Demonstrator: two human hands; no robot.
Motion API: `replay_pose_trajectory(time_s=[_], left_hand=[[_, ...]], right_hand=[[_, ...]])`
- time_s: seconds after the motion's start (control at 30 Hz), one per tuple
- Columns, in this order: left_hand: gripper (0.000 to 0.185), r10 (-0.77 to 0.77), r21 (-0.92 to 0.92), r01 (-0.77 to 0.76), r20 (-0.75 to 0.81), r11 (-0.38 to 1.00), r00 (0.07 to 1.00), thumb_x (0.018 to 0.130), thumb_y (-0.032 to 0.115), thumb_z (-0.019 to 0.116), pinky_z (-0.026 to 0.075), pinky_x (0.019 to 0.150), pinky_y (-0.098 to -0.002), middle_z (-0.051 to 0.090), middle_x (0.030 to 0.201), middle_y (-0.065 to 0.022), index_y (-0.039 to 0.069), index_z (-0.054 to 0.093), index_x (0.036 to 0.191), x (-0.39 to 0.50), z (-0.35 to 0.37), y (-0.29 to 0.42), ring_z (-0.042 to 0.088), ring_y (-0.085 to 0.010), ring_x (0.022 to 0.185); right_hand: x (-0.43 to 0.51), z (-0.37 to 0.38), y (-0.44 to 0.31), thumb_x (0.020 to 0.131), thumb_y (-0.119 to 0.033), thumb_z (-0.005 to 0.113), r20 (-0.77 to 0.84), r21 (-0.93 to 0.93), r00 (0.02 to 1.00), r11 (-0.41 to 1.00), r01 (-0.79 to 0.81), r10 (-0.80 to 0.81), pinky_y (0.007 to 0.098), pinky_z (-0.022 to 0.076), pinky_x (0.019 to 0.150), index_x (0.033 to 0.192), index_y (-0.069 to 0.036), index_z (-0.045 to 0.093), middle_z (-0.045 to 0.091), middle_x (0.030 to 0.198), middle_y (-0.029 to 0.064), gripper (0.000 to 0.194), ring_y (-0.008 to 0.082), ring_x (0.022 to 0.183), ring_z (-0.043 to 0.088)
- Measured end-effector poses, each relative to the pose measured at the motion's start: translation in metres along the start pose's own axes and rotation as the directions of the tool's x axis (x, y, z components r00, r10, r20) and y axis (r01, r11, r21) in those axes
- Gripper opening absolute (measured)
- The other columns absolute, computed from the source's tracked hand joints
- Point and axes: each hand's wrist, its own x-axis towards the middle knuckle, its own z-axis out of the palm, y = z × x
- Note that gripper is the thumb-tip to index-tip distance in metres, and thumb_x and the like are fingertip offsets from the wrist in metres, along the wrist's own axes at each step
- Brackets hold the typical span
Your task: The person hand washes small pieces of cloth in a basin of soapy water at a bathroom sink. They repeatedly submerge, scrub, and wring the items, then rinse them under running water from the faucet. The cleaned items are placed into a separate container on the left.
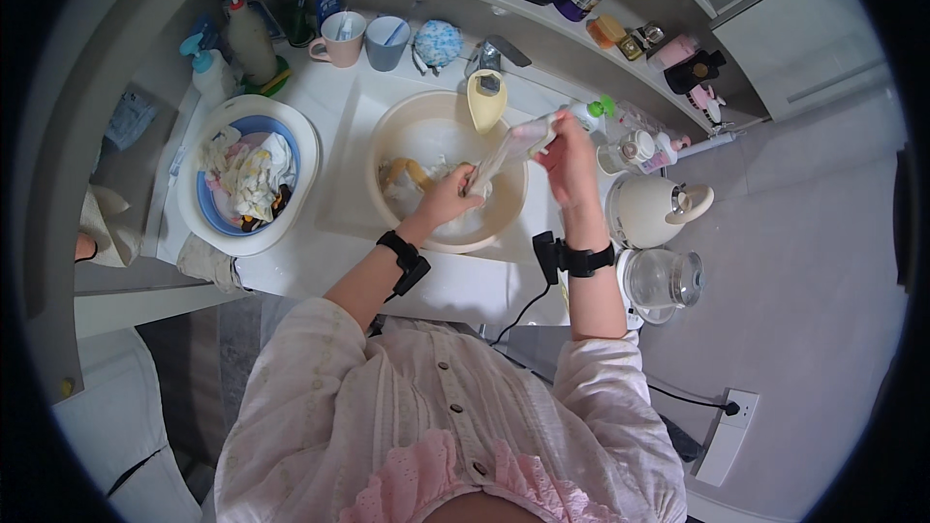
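A thin, pale piece of cloth, blurred in places, is stretched slantwise above a round cream basin. My left hand pinches its lower end over the basin. Higher and to the right, my right hand grips the upper end. Inside the basin are whitish wet fabric and a yellow-brown strip, partly hidden by my left hand. The basin sits in the white sink. Above its back rim is a faucet with a cream spout extender.
To the left, a white basin holds a blue one with crumpled clothes. A cream kettle and a glass pot line the right side. Cups, a blue-white bath puff and pump bottles stand along the back.
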Motion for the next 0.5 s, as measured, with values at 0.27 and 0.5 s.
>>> replay_pose_trajectory(time_s=[0.27, 0.5], left_hand=[[0.054, 0.152, -0.092, -0.162, -0.109, 0.982, 0.982, 0.085, 0.028, 0.075, 0.049, 0.086, -0.0344, 0.063, 0.109, -0.0151, 0.005, 0.049, 0.126, 0.002, -0.013, 0.045, 0.061, -0.0227, 0.103], [0.037, 0.142, -0.364, -0.159, -0.074, 0.917, 0.987, 0.086, 0.023, 0.073, 0.048, 0.077, -0.0293, 0.060, 0.092, -0.0067, 0.002, 0.057, 0.111, 0.008, -0.005, 0.064, 0.058, -0.0144, 0.085]], right_hand=[[-0.006, -0.002, -0.102, 0.094, -0.015, 0.044, 0.193, 0.348, 0.910, 0.893, 0.286, -0.366, 0.0285, 0.0546, 0.065, 0.099, -0.008, 0.054, 0.065, 0.092, 0.0052, 0.013, 0.0152, 0.084, 0.066], [0.012, 0.001, -0.056, 0.095, -0.019, 0.045, 0.290, 0.307, 0.954, 0.952, -0.011, -0.082, 0.0338, 0.0556, 0.072, 0.102, -0.008, 0.055, 0.064, 0.092, 0.0066, 0.016, 0.0187, 0.082, 0.066]])
